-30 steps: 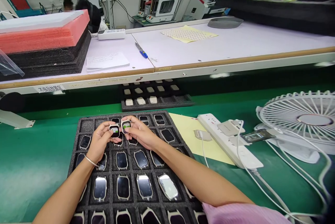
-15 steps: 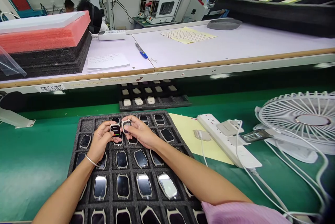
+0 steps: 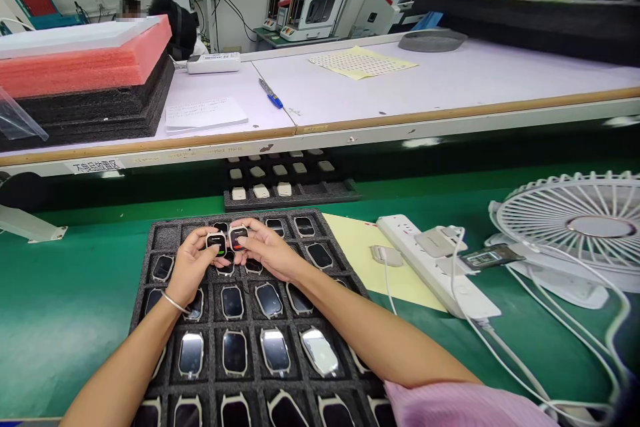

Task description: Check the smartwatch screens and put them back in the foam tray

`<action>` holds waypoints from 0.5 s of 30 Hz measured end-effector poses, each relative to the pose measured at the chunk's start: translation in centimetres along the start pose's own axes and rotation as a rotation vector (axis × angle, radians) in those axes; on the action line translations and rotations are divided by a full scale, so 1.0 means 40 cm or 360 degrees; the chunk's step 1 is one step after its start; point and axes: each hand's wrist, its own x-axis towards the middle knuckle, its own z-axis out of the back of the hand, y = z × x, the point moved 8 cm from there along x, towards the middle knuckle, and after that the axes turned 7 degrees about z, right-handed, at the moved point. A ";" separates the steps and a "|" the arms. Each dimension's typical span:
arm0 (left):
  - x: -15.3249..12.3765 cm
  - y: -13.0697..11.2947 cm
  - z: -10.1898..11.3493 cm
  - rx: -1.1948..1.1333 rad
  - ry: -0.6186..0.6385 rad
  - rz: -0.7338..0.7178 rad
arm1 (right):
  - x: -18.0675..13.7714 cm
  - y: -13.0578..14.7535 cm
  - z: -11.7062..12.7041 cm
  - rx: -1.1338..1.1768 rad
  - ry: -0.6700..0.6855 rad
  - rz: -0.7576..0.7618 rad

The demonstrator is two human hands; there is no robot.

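My left hand [image 3: 193, 260] grips a strapless smartwatch [image 3: 216, 243] whose screen is lit, with a green strip low on it. Close beside it, my right hand [image 3: 265, 250] holds a second smartwatch [image 3: 239, 238], also lit, with a red strip near the bottom; my thumb lies on its screen. Both hands hover over the far part of a black foam tray [image 3: 213, 364]. Dark-screened smartwatches, such as this one [image 3: 235, 353], lie face up in the tray's compartments. Some compartments are hidden under my hands and forearms.
Right of the tray are yellow paper [image 3: 350, 237], a white power strip [image 3: 435, 270] with cables, and a white fan [image 3: 575, 227]. Behind, under a raised shelf [image 3: 350, 137], sits another foam tray [image 3: 300, 195] with pale pieces. Foam sheets [image 3: 90, 74] are stacked on the shelf.
The right watch's screen now shows dark with a red strip, where before it looked pale. Both watches have shifted slightly left. The other things stay put.
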 end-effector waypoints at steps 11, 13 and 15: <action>0.003 0.001 0.007 -0.0049 -0.0008 0.0012 | 0.002 0.001 -0.001 0.0018 0.0019 0.0040; 0.000 -0.020 0.006 -0.0038 -0.0032 -0.0027 | 0.006 0.015 -0.003 0.0004 0.0013 0.0047; -0.028 -0.067 -0.008 -0.0017 -0.0014 -0.0107 | 0.006 0.049 -0.016 -0.0030 0.0041 0.0087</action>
